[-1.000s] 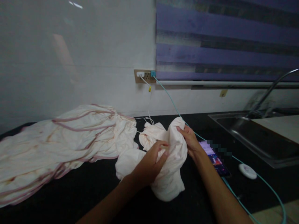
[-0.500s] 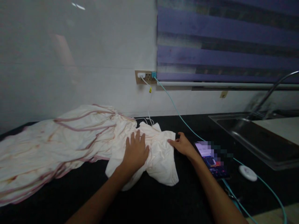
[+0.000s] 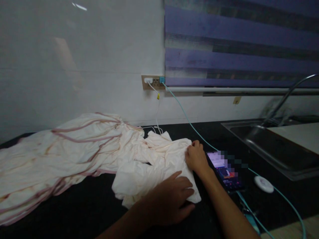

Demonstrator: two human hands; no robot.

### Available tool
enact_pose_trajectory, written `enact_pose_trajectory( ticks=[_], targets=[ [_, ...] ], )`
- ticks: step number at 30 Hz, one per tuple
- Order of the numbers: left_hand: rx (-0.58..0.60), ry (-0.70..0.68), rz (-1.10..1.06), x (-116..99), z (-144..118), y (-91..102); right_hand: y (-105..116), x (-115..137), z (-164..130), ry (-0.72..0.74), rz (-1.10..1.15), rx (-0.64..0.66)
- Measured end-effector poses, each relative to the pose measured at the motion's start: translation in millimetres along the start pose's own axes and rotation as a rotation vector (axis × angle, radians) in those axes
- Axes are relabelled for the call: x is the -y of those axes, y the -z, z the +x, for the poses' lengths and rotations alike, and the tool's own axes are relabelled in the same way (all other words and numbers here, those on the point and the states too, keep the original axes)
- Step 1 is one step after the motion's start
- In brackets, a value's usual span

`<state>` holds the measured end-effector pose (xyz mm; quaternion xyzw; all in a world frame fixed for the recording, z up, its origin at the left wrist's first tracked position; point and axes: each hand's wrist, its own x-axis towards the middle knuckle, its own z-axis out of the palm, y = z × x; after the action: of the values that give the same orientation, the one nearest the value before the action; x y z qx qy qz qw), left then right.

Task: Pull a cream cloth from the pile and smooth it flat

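A crumpled white garment (image 3: 82, 149) with pinkish trim and brownish marks lies across the black counter, bunched at its middle. Its plainer right part spreads beneath my hands. My left hand (image 3: 171, 197) is over the lower right of this part, fingers apart and pointing right; whether it presses on the cloth is hard to tell. At the garment's upper right edge, my right hand (image 3: 196, 156) has its fingers curled on the fabric, their tips partly hidden.
Right of my right forearm lies a lit phone (image 3: 224, 171) with a teal cable (image 3: 183, 109) nearby. A white round object (image 3: 264, 184) sits beyond it. A sink (image 3: 274, 149) with a faucet is at the far right. Wall sockets (image 3: 153, 82) hold two plugs.
My left hand has moved right and nearer to me, off the garment's middle. The garment's right part reaches further right and lies flatter. My right hand has closed on its edge.
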<state>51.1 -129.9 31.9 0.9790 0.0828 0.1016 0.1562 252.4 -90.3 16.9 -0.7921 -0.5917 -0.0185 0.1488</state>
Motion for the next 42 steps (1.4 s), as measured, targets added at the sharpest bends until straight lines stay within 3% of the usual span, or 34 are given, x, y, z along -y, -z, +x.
enact_pose_trajectory(
  ticks=[3, 10, 16, 26, 29, 36, 39, 42],
  targets=[
    [0.009, -0.031, -0.022, -1.2, -5.0, -4.2, 2.8, 5.7, -3.0, 0.018, -0.048, -0.039],
    [0.12, -0.168, -0.089, -2.8, -7.5, -3.7, -16.9, 24.2, -9.4, 0.005, -0.026, 0.065],
    [0.056, -0.237, -0.084, -5.9, -0.2, 3.9, -30.4, 22.9, -7.8, 0.077, -0.001, -0.058],
    [-0.015, -0.231, -0.024, -6.8, -2.0, -3.0, -48.3, 19.8, -6.5, 0.028, 0.06, 0.032],
    [-0.084, -0.188, -0.024, 0.1, 2.2, -1.8, -52.1, 9.6, -0.6, 0.076, 0.093, 0.018],
    [-0.268, 0.088, 0.053, 27.5, 3.2, -7.3, -51.0, -17.7, 20.7, 0.227, 0.069, 0.019],
    [-0.211, 0.175, 0.113, 30.8, 2.4, -12.8, -43.7, -32.0, 28.9, 0.32, 0.065, 0.04],
    [-0.101, 0.16, 0.11, 25.9, 1.1, -15.7, -36.9, -35.4, 33.5, 0.317, 0.022, 0.076]
  ],
)
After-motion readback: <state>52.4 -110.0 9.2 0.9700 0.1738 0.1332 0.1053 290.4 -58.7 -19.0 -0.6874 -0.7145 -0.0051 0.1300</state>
